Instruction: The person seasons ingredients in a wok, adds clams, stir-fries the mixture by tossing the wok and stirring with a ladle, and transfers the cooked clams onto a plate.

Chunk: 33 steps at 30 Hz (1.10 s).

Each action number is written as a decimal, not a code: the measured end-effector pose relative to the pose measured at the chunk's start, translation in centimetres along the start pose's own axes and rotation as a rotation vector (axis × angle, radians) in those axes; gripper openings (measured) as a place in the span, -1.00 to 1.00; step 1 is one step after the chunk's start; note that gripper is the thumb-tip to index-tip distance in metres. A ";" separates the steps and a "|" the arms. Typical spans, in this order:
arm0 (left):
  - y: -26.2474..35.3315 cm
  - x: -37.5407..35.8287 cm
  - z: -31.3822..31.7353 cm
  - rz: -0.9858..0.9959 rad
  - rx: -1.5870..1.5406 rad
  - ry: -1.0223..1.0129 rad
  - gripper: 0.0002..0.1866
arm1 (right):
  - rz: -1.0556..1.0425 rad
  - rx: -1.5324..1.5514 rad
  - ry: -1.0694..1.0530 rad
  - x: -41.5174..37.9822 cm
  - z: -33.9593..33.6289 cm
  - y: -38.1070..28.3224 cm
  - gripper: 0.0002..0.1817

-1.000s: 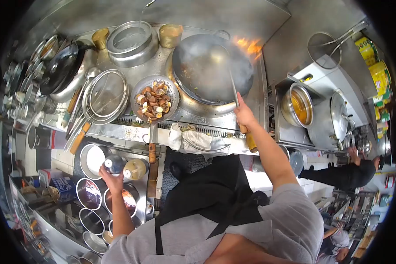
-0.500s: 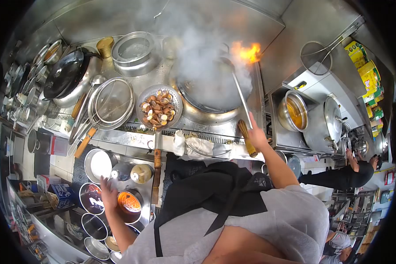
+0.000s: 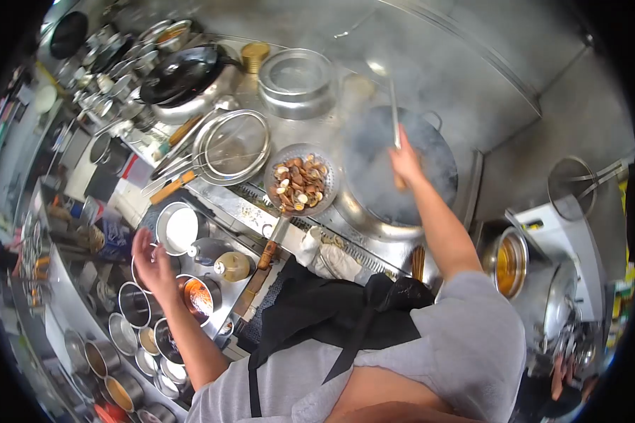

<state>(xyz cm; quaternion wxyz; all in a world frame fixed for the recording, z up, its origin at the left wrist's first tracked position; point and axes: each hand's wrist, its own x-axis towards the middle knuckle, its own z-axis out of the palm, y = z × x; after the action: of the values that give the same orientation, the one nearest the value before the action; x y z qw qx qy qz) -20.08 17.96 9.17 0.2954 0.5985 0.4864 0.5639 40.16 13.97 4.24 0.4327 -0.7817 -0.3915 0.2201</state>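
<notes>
My right hand (image 3: 406, 161) is closed round the handle of a metal ladle (image 3: 394, 106). The ladle's bowl points up and away, toward the back of the stove. Under that hand sits a smoking wok (image 3: 374, 187), its contents veiled by smoke. To the wok's left, a perforated strainer (image 3: 272, 176) bears a heap of brown clams (image 3: 303, 185). My left hand (image 3: 155, 271), empty with fingers apart, hovers over several sauce pots. Near it are a pot of orange-red sauce (image 3: 196, 296) and a pot of white contents (image 3: 180, 229).
Wire sieves (image 3: 234, 144) lie left of the clams. Behind stand a lidless metal pot (image 3: 296, 106) and a black wok (image 3: 180, 74). Two bottles, one yellowish (image 3: 234, 266), stand by the counter edge. A pot of orange liquid (image 3: 509, 264) is at right, below a hanging skimmer (image 3: 571, 187).
The view has turned, shifting the stove. The ladle has lifted from the wok and its bowl now shows. The flame at the wok's edge is gone. My left hand has moved left over the pots.
</notes>
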 end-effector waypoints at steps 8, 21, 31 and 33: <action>3.1 -10.0 5.6 -0.280 0.087 -0.174 -0.46 | -0.068 -0.257 0.072 19.6 19.5 -6.0 -0.26; -6.7 5.7 30.9 -0.308 -0.134 -0.847 -0.66 | 0.558 1.620 -0.723 10.9 9.4 -8.6 -0.71; -20.1 15.0 56.7 0.708 0.952 -1.263 -0.71 | 0.539 0.719 -0.400 -0.3 1.5 -13.2 -0.15; -20.8 14.8 58.2 0.692 0.935 -1.253 -0.70 | 0.506 0.846 -0.520 -1.0 0.2 -12.2 -0.09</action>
<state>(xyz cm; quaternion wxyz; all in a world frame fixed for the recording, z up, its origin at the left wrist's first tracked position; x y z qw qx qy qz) 29.12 50.21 -14.91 0.0438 0.9750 0.2060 -0.0712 34.29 17.11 14.51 0.5316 -0.5294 -0.1632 0.6407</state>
